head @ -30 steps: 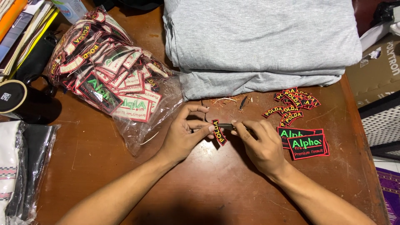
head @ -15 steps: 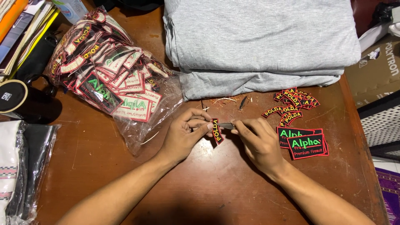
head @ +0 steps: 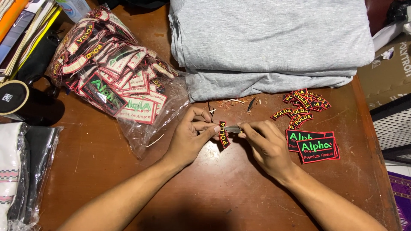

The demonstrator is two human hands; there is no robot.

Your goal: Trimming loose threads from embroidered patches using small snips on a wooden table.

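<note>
Above the brown wooden surface (head: 205, 192), the left hand (head: 188, 139) pinches a small curved patch (head: 224, 134), long axis near upright, while the right hand (head: 267, 145) grips a small metal tool (head: 233, 128) touching its right edge.

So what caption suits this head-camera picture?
Left hand holds a curved patch while right hand works a small metal tool.
</note>
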